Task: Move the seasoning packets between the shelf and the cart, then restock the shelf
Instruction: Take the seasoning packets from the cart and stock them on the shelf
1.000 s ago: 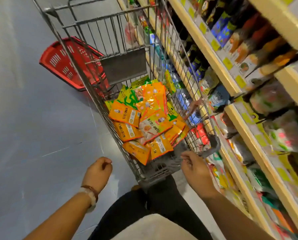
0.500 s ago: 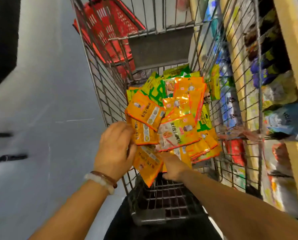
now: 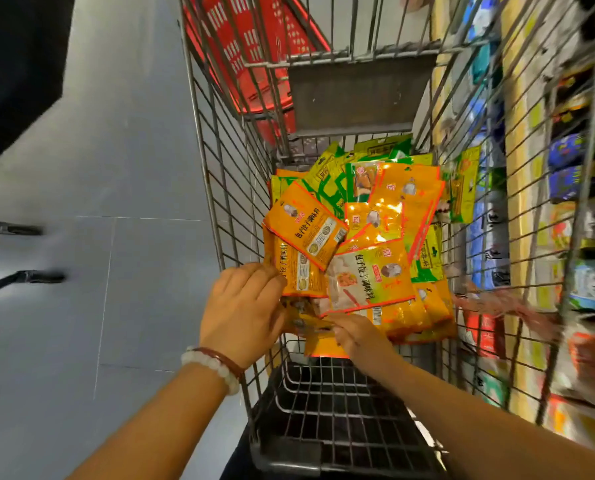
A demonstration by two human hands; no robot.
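At the far left lies grey tiled floor (image 3: pixel 109 188), with a dark shape in the upper corner. The left hand (image 3: pixel 242 313), a beaded bracelet (image 3: pixel 216 367) at its wrist, reaches over the cart's left wire wall; its fingers curl onto the near-left edge of the packet heap, touching an orange packet (image 3: pixel 298 268), though whether that grip is clamped on the packet or only pressing it cannot be told. Beyond it, a red basket (image 3: pixel 254 39) shows through the wires at the cart's far end. The wire cart (image 3: pixel 220 168) holds the seasoning packets (image 3: pixel 368 237): a loose overlapping pile of orange ones on top and green ones toward the far end, filling the middle of the basket. The right hand (image 3: pixel 356 336) lies low at the pile's near edge, its fingers closed in a grip on a crumpled orange packet (image 3: pixel 318 329) there. To the right, seen through the cart's wires, stands the shelf (image 3: pixel 517 188), blurred, stocked with assorted coloured packages.
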